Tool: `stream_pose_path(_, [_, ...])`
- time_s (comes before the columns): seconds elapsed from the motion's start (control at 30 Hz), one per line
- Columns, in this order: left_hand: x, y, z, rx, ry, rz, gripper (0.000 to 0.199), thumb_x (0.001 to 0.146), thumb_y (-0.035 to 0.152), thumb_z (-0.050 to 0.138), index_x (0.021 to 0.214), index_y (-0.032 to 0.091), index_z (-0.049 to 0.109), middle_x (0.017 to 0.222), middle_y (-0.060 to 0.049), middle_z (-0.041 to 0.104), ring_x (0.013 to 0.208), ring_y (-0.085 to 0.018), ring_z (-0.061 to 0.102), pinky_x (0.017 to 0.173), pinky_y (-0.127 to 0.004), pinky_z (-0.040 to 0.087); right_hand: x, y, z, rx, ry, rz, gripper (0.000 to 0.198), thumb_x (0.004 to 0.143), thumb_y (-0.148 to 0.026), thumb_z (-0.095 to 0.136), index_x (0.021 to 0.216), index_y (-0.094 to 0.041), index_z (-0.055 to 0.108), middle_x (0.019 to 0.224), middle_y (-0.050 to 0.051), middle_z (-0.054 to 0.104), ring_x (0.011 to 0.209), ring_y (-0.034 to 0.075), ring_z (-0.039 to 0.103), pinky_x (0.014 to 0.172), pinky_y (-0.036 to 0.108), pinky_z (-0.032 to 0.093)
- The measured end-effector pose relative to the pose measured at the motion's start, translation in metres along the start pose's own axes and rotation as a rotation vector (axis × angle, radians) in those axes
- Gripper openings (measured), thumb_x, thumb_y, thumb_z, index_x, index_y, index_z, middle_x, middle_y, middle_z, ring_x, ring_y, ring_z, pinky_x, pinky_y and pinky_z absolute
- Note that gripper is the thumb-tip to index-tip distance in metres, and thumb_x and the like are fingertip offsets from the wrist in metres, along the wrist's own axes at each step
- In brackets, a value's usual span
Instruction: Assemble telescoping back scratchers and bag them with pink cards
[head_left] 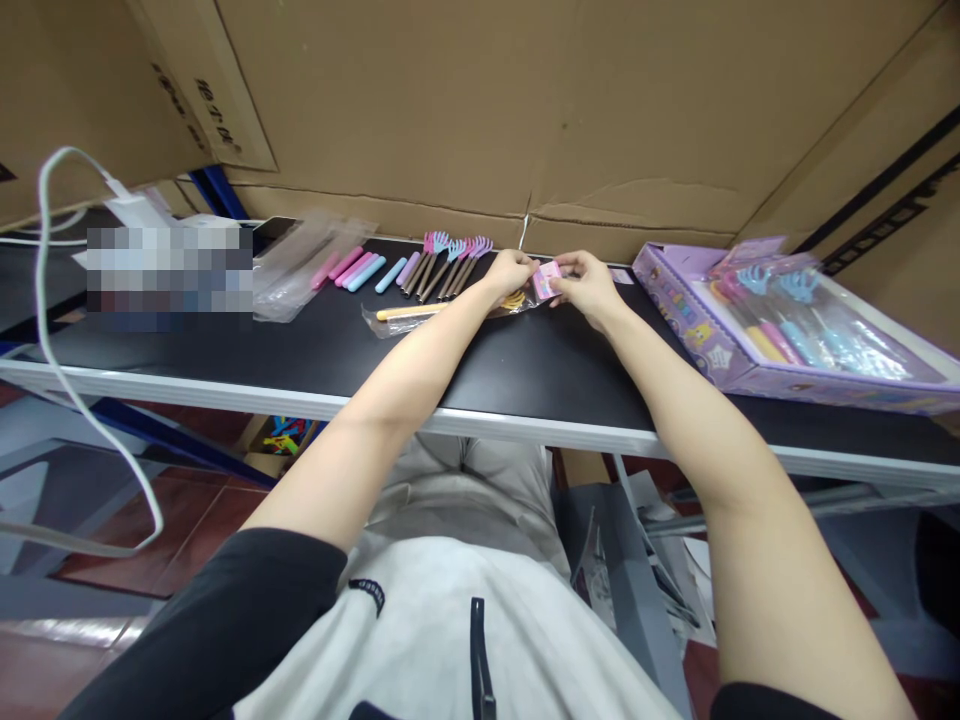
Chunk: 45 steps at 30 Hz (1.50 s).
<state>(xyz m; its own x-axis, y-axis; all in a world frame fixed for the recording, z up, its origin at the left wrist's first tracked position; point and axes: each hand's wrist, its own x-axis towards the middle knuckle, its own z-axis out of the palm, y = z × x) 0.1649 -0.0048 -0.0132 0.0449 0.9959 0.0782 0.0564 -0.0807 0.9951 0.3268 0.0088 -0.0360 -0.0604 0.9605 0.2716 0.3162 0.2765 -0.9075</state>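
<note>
My right hand [589, 285] pinches a small pink printed card [547, 281] at the right end of a clear plastic bag [386, 326]. Close beside it, my left hand [511, 272] has its fingers closed at the card's left edge and the bag's end. Inside the bag lies a back scratcher with a yellow handle [409, 312] and a yellow claw [513, 301], partly hidden by my left forearm. Behind my left hand are several back scratcher heads [448, 262] on brown rods. Loose pink, blue and purple handles [365, 271] lie left of them.
An open purple display box [690, 320] with bagged back scratchers stands at the right. Empty clear bags [292, 270] lie left of the handles. A white cable [45, 260] loops over the left edge of the black tabletop [555, 375]. Cardboard walls [480, 110] enclose the back.
</note>
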Motion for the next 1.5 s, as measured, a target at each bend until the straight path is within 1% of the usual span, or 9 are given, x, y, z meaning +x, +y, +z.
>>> stream_pose_path(0.13, [0.003, -0.002, 0.000, -0.015, 0.000, 0.015, 0.046, 0.106, 0.007, 0.060, 0.063, 0.018, 0.054, 0.063, 0.001, 0.054, 0.063, -0.013, 0.047, 0.076, -0.027, 0.043, -0.001, -0.002, 0.000, 0.087, -0.006, 0.068, 0.043, 0.070, -0.011, 0.082, 0.102, -0.025, 0.057, 0.092, 0.002, 0.067, 0.083, 0.022, 0.070, 0.072, 0.041, 0.073])
stream_pose_path(0.37, [0.004, 0.001, 0.000, -0.018, -0.021, 0.005, 0.041, 0.106, 0.008, 0.062, 0.066, 0.017, 0.056, 0.065, 0.001, 0.055, 0.064, -0.012, 0.049, 0.074, -0.025, 0.043, 0.004, -0.001, -0.005, 0.156, -0.007, 0.142, 0.026, 0.077, -0.010, 0.077, 0.090, -0.022, 0.058, 0.082, 0.004, 0.067, 0.074, 0.018, 0.069, 0.073, 0.039, 0.074])
stream_pose_path(0.53, [0.005, 0.001, -0.002, -0.024, -0.061, 0.000, 0.038, 0.103, 0.003, 0.064, 0.067, 0.015, 0.061, 0.067, 0.000, 0.060, 0.063, -0.011, 0.050, 0.070, -0.025, 0.040, 0.001, -0.008, -0.001, 0.143, 0.056, 0.197, 0.029, 0.082, -0.014, 0.079, 0.092, -0.024, 0.054, 0.078, 0.003, 0.067, 0.070, 0.021, 0.074, 0.068, 0.043, 0.074])
stream_pose_path(0.67, [0.009, -0.002, -0.002, -0.009, -0.080, 0.021, 0.037, 0.103, 0.005, 0.067, 0.067, 0.013, 0.065, 0.064, 0.000, 0.059, 0.061, -0.010, 0.048, 0.070, -0.025, 0.038, -0.002, -0.010, 0.000, 0.115, 0.039, 0.195, 0.028, 0.088, -0.022, 0.081, 0.091, -0.024, 0.053, 0.077, 0.005, 0.068, 0.074, 0.026, 0.078, 0.070, 0.045, 0.072])
stream_pose_path(0.9, [0.010, -0.006, -0.002, 0.085, -0.038, 0.057, 0.045, 0.104, 0.010, 0.068, 0.059, 0.016, 0.060, 0.058, 0.001, 0.052, 0.062, -0.012, 0.043, 0.072, -0.027, 0.040, -0.002, -0.008, -0.001, 0.074, 0.022, 0.184, 0.028, 0.098, -0.031, 0.077, 0.091, -0.025, 0.051, 0.073, 0.002, 0.069, 0.068, 0.020, 0.076, 0.063, 0.031, 0.067])
stream_pose_path(1.07, [0.012, -0.008, -0.002, 0.075, -0.022, 0.048, 0.047, 0.102, 0.014, 0.073, 0.058, 0.018, 0.057, 0.055, 0.002, 0.047, 0.060, -0.013, 0.039, 0.070, -0.028, 0.039, -0.002, -0.009, 0.002, 0.066, 0.026, 0.151, 0.032, 0.096, -0.032, 0.082, 0.092, -0.025, 0.051, 0.077, 0.003, 0.070, 0.074, 0.021, 0.078, 0.068, 0.034, 0.070])
stream_pose_path(1.27, [0.011, -0.007, -0.002, 0.058, -0.006, 0.026, 0.051, 0.103, 0.015, 0.073, 0.055, 0.019, 0.053, 0.056, 0.001, 0.046, 0.060, -0.012, 0.040, 0.069, -0.030, 0.038, -0.008, -0.015, 0.004, 0.045, 0.074, 0.149, 0.029, 0.092, -0.016, 0.080, 0.089, -0.024, 0.052, 0.069, 0.000, 0.066, 0.069, 0.018, 0.074, 0.069, 0.031, 0.070])
stream_pose_path(1.37, [0.009, -0.006, -0.002, 0.027, -0.015, 0.030, 0.051, 0.102, 0.012, 0.070, 0.056, 0.019, 0.052, 0.059, 0.001, 0.047, 0.061, -0.012, 0.040, 0.069, -0.029, 0.038, -0.010, -0.018, 0.004, 0.051, 0.074, 0.147, 0.033, 0.087, -0.014, 0.084, 0.089, -0.024, 0.053, 0.067, -0.002, 0.065, 0.065, 0.016, 0.070, 0.065, 0.030, 0.069])
stream_pose_path(1.5, [0.007, -0.005, -0.003, 0.009, -0.026, 0.045, 0.047, 0.101, 0.010, 0.069, 0.057, 0.018, 0.053, 0.061, 0.001, 0.050, 0.063, -0.012, 0.042, 0.071, -0.028, 0.038, -0.010, -0.019, 0.005, 0.067, 0.075, 0.135, 0.037, 0.081, -0.009, 0.086, 0.089, -0.024, 0.053, 0.069, -0.001, 0.066, 0.066, 0.017, 0.069, 0.068, 0.032, 0.069])
